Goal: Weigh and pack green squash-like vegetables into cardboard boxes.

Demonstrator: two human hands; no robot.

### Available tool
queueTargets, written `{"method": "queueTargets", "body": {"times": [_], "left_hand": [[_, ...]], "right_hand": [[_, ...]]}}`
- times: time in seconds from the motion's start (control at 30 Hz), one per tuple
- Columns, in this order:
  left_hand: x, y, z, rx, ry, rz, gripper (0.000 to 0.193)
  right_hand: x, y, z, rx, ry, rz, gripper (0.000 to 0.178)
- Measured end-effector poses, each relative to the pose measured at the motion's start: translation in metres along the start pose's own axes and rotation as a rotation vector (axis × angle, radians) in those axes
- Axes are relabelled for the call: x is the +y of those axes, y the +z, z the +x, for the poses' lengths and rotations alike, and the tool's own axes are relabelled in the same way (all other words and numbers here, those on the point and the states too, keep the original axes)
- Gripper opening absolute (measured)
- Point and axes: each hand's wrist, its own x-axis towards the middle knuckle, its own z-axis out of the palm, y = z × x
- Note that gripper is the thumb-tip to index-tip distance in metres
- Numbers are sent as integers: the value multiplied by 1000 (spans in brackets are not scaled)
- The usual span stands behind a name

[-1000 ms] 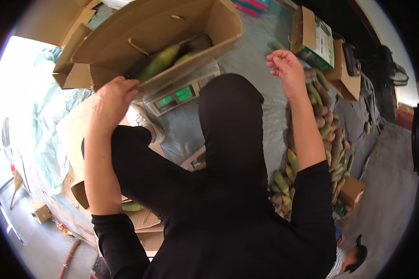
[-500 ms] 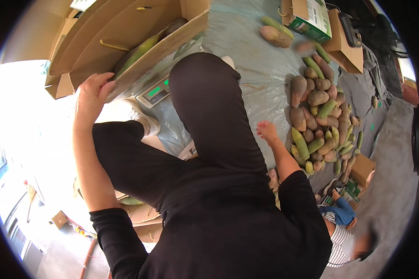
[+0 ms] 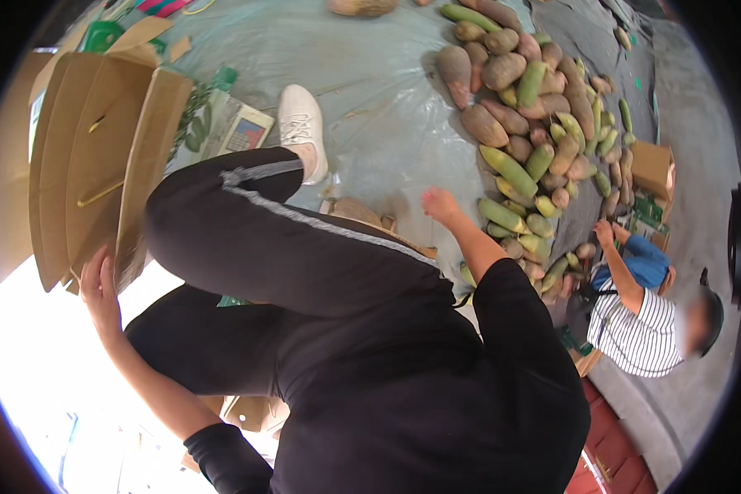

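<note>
My left hand point(image 3: 100, 290) is open, fingers stretched out and seemingly holding nothing. It is at the near end of a large open cardboard box point(image 3: 137, 156); whether it touches the box I cannot tell. My right hand point(image 3: 441, 206) hangs in front of my body above the plastic sheet point(image 3: 370, 107), apart from the vegetables. Its fingers are blurred and partly hidden; no object shows in it. To its right spreads a heap of green radishes point(image 3: 509, 170) and brownish, soil-coated roots point(image 3: 484, 125).
Past the box stands a scale point(image 3: 245, 130) with a keypad panel. My white shoe point(image 3: 301, 123) rests on the sheet. At the right, a person in a striped shirt point(image 3: 634, 333) reaches toward the heap's edge, near another cardboard box point(image 3: 652, 169).
My view and legs have turned, so the box sits farther left and the heap higher. My left hand has dropped lower beside the box. The other person now reaches an arm toward the heap.
</note>
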Motion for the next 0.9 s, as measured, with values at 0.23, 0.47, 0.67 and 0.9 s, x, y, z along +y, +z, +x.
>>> {"method": "queueTargets", "body": {"times": [0.23,0.47,0.67,0.9], "left_hand": [[-15,-1,3,-17,-41,-55,28],[-23,5,4,33,-18,-97,28],[-13,7,7,10,-3,-72,23],[-2,10,9,73,84,-128,17]], "right_hand": [[0,40,-34,-109,145,42,27],[-22,31,-34,-261,10,48,44],[-76,25,-3,-339,-141,204,59],[-151,37,19,-335,-320,-104,83]]}}
